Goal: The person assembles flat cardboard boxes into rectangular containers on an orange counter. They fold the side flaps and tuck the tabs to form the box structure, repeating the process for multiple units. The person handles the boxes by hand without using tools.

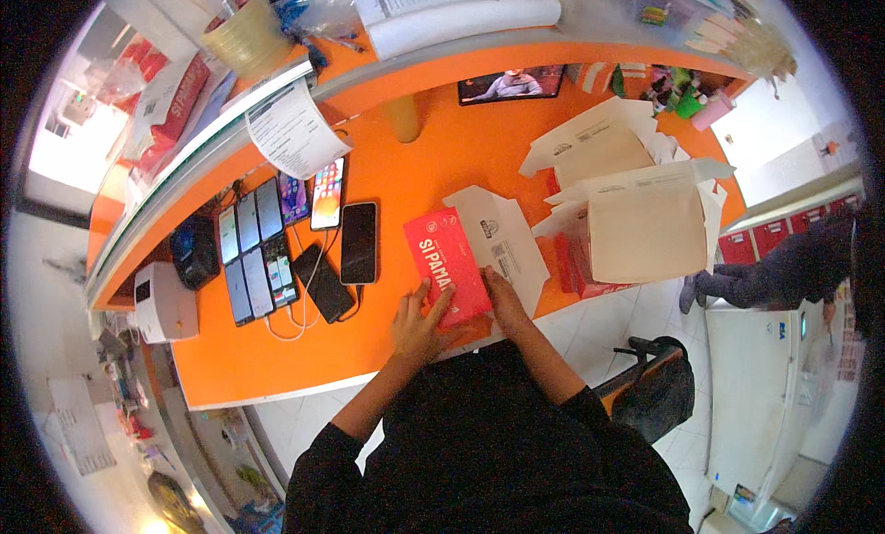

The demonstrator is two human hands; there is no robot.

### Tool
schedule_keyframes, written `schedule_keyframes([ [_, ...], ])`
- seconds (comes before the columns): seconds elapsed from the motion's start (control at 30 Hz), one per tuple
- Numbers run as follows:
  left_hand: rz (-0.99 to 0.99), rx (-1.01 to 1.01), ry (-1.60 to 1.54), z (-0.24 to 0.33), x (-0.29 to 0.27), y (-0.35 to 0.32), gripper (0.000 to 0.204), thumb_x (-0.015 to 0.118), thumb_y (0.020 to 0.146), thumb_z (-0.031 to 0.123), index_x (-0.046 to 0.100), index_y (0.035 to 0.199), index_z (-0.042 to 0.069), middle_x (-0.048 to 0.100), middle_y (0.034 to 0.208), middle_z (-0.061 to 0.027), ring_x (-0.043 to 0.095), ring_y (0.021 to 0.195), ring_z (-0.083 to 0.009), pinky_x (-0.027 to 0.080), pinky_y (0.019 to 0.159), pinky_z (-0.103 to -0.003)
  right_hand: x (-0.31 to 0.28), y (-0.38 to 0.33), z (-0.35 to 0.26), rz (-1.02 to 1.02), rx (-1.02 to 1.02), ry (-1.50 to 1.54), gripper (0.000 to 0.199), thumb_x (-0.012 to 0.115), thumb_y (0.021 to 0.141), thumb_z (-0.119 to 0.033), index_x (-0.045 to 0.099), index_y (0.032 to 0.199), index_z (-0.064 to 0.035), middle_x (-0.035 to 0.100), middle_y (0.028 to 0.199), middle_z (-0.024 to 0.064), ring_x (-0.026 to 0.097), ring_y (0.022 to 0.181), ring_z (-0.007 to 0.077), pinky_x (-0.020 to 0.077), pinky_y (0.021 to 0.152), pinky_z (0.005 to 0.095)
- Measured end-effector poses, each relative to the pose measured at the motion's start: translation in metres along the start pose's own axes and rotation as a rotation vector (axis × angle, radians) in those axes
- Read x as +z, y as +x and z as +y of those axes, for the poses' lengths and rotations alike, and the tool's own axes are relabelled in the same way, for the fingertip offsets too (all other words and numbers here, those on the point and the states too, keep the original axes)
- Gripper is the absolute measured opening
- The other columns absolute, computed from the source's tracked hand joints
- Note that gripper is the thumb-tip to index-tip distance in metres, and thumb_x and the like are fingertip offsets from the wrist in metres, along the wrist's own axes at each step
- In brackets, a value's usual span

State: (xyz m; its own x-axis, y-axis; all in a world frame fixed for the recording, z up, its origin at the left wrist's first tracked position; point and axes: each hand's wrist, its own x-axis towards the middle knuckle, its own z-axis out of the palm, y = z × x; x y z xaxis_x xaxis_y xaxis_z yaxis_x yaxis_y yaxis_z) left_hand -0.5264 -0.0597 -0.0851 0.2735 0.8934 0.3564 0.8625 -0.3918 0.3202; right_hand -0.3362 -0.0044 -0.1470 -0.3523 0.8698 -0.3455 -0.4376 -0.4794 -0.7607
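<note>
In front of me lies a red cardboard box [449, 257] with white lettering, slightly tilted on the orange desk. Its white lid flap [505, 243] is folded out to the right and lies open. My left hand [422, 322] holds the box's near left corner, fingers spread over the red face. At the near right edge my right hand [504, 303] grips the box where the red panel meets the white flap. The undersides of both hands are hidden, as is the inside of the box.
Several phones [261, 216] and charging cables lie on the left of the desk [396, 188]. Open cardboard boxes [645, 225] are stacked at the right. A white device [166, 302] stands at the left edge. A chair [654, 391] is at the lower right, and a person [784, 267] stands beyond it.
</note>
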Motion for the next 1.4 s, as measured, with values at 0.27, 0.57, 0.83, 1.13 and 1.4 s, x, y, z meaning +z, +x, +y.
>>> schedule_keyframes([
  [0.27, 0.158, -0.438, -0.534, -0.092, 0.012, 0.081, 0.055, 0.071, 0.086, 0.036, 0.054, 0.126, 0.003, 0.058, 0.119, -0.0123, 0.053, 0.111, -0.0272, 0.042, 0.097, -0.038, 0.006, 0.102, -0.051, 0.119, -0.606, -0.816, 0.030, 0.063, 0.087, -0.003, 0.059, 0.117, -0.0044, 0.064, 0.110, 0.0068, 0.061, 0.101, 0.0192, 0.0493, 0.088, 0.0301],
  [0.57, -0.010, -0.580, -1.476, -0.083, -0.001, 0.079, 0.089, 0.074, 0.078, 0.047, 0.032, 0.146, 0.008, 0.035, 0.146, -0.0117, 0.033, 0.137, -0.0272, 0.028, 0.112, -0.041, 0.075, 0.085, -0.080, -0.142, -0.684, -0.938, 0.018, 0.075, 0.076, -0.006, 0.068, 0.092, -0.0056, 0.068, 0.098, 0.0081, 0.066, 0.096, 0.0213, 0.0523, 0.089, 0.0336],
  [0.83, 0.068, -0.013, -0.946, -0.052, -0.096, 0.061, 0.097, 0.086, 0.051, 0.056, 0.054, 0.128, 0.007, 0.041, 0.131, -0.0227, 0.039, 0.126, -0.0385, 0.032, 0.105, -0.049, 0.121, 0.012, -0.145, -0.397, -1.150, -1.181, 0.024, 0.071, 0.073, -0.008, 0.068, 0.095, -0.0138, 0.067, 0.102, 0.0053, 0.065, 0.106, 0.0289, 0.0535, 0.089, 0.0443],
  [1.13, 0.075, 0.034, -0.943, -0.040, -0.115, 0.052, 0.086, 0.091, 0.045, 0.044, 0.064, 0.117, 0.006, 0.045, 0.128, -0.0204, 0.044, 0.122, -0.0361, 0.035, 0.102, -0.047, 0.128, -0.022, -0.160, -0.449, -1.098, -1.264, 0.025, 0.075, 0.065, -0.012, 0.069, 0.089, -0.0055, 0.067, 0.090, 0.0072, 0.067, 0.103, 0.0310, 0.0511, 0.097, 0.0512],
  [1.4, 0.089, 0.065, -0.983, -0.035, -0.115, 0.046, 0.083, 0.092, 0.043, 0.042, 0.066, 0.113, 0.007, 0.046, 0.127, -0.0184, 0.045, 0.121, -0.0366, 0.036, 0.102, -0.048, 0.128, -0.038, -0.162, -0.438, -1.091, -1.304, 0.019, 0.073, 0.069, -0.008, 0.068, 0.088, -0.0059, 0.068, 0.094, 0.0088, 0.067, 0.101, 0.0292, 0.0514, 0.097, 0.0506],
])
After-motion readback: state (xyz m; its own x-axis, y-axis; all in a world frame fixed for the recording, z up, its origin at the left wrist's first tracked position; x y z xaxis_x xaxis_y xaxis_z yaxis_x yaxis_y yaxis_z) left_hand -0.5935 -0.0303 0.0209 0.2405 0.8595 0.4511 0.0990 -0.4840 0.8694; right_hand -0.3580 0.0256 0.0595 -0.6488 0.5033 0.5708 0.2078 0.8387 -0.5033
